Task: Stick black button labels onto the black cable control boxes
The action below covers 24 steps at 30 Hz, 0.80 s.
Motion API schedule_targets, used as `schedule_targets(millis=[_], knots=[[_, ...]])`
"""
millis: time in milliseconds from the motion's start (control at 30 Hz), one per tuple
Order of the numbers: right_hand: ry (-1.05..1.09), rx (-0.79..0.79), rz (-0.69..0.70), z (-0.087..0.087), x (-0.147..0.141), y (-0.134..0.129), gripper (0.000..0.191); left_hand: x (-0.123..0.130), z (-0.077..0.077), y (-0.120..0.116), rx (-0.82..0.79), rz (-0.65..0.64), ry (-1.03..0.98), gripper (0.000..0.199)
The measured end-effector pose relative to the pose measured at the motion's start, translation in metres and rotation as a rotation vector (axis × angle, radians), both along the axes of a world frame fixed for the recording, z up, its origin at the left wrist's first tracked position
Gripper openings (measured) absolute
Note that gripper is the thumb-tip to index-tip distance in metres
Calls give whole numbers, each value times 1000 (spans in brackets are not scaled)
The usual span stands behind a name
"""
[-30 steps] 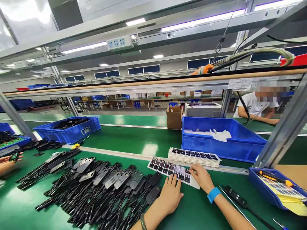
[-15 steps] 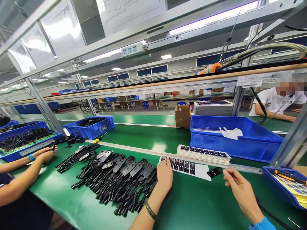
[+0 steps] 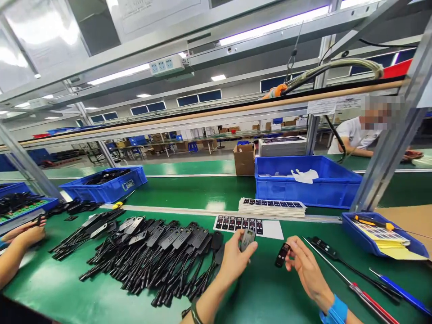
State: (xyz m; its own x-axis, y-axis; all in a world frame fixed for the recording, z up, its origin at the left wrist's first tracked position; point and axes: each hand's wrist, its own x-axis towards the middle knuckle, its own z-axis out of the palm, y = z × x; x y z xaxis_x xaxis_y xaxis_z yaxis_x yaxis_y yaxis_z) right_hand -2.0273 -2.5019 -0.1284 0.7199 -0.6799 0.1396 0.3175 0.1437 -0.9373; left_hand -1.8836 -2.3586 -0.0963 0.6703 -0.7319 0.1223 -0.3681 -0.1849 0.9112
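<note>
Between its thumb and fingers, my left hand [image 3: 236, 256] grips a grey device [image 3: 248, 239], just in front of the sticker sheet. My right hand [image 3: 305, 265] pinches a small black label [image 3: 282, 254] by its edge, to the right of the device and apart from it. The white sheet [image 3: 274, 229] with a row of black stickers lies flat behind my hands. A pile of black cabled devices [image 3: 162, 252] spreads over the green table to the left of my left hand.
Screwdrivers [image 3: 364, 297] and a cabled device [image 3: 337, 256] lie at right, near a blue tray [image 3: 362, 229]. Behind are a sticker stack [image 3: 270, 209], a large blue bin [image 3: 303, 191] and a cardboard box [image 3: 244, 161]. Another person's hands [image 3: 29, 234] work at far left; a person sits at back right.
The view has swung right. My left hand has left the sticker sheet and now holds a grey device. The label in my right hand has come nearer and hangs more upright.
</note>
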Motion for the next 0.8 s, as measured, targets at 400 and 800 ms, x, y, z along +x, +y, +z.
schedule_targets(millis=[400,800], knots=[[-6,-10,-10,-10,-1,7,38,-38,-51,0,-258,-246,837,83],[196,-316,53,2,-19,21,39,-45,-56,7,-212,-483,958,74]])
